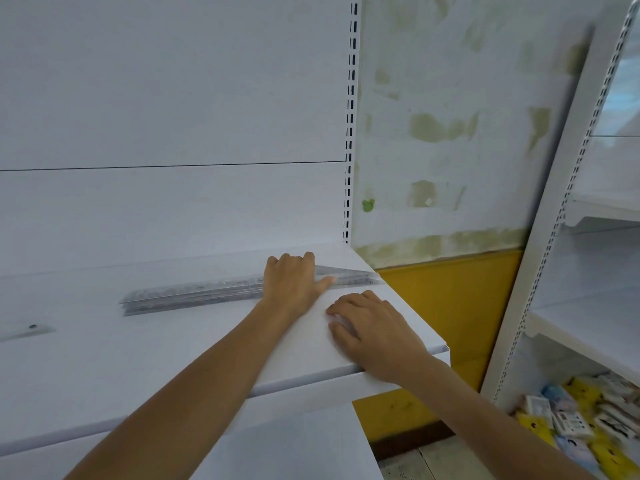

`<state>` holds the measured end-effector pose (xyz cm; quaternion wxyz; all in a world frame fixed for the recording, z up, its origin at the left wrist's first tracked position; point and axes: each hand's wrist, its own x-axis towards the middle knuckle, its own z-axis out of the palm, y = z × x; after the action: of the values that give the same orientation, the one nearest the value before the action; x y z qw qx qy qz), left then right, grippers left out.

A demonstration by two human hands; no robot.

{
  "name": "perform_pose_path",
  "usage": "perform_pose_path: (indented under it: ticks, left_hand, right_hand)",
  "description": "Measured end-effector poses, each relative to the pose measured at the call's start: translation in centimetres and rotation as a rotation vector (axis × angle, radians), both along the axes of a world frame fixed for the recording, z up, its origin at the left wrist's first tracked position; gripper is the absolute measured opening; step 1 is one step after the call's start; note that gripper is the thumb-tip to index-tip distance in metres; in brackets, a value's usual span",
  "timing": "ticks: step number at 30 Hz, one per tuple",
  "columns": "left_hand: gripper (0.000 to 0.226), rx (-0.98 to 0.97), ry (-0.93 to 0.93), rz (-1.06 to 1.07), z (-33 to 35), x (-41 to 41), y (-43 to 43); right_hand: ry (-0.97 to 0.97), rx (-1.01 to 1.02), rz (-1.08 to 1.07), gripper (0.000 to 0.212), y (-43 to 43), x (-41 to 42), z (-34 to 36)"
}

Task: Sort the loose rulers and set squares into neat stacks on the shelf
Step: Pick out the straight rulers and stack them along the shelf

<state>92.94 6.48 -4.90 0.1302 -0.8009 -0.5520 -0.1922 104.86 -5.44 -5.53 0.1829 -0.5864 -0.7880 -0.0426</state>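
White shelf (173, 358): left hand (294, 282) grips ruler stack (190, 296), likely squaring edges; right hand (374, 330) loose, empty; next, reach stray clear piece (26, 330)

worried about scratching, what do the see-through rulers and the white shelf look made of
Flat white shelf: probably painted metal, smooth satin; thin folded front edge. Long see-through rulers: likely clear plastic, glossy; the shelf shows through them.

The shelf (173, 358) looks like smooth, matt white painted metal. The rulers (190, 296) are clear, slightly glossy plastic. The wall (450, 133) at right is rough, patchy paint above a smooth yellow panel (450, 296).
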Motion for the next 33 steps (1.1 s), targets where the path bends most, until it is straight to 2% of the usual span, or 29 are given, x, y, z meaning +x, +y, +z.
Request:
perform_pose_path:
  ticks: [6, 9, 13, 16, 19, 23, 29, 33]
  left_hand:
    - [0.049, -0.034, -0.064, -0.024, -0.1, 0.0, -0.1]
    - [0.051, 0.017, -0.142, -0.092, 0.2, -0.2, -0.3]
    - [0.041, 0.019, -0.175, -0.122, 1.4, -0.9, -1.3]
    - [0.039, -0.02, -0.173, -0.11, 2.5, -3.6, -2.8]
    - [0.037, -0.041, -0.213, -0.07, 4.2, -9.7, -4.6]
    - [0.032, -0.028, -0.306, 0.082, 6.2, -21.0, -8.6]
    - [0.024, -0.073, -0.387, 0.347, 6.8, -38.5, -17.2]
    - [0.022, -0.099, -0.411, 0.46, 6.1, -48.7, -23.3]
  right_hand:
    - [-0.002, 0.0, -0.006, 0.036, -0.1, -0.1, -0.1]
    - [0.018, -0.03, -0.022, 0.036, 0.0, 0.0, 0.1]
    - [0.049, -0.103, -0.092, 0.033, 1.1, -0.4, 0.9]
    - [0.078, -0.163, -0.124, 0.034, 2.9, -1.9, 3.0]
    - [0.179, -0.072, -0.087, 0.034, 4.8, -5.0, 6.0]
    - [0.28, -0.006, 0.094, 0.034, 6.8, -13.7, 9.6]
    - [0.357, 0.065, 0.435, 0.036, 5.2, -32.9, 12.1]
    - [0.267, -0.021, 0.591, 0.042, 1.8, -44.4, 10.3]
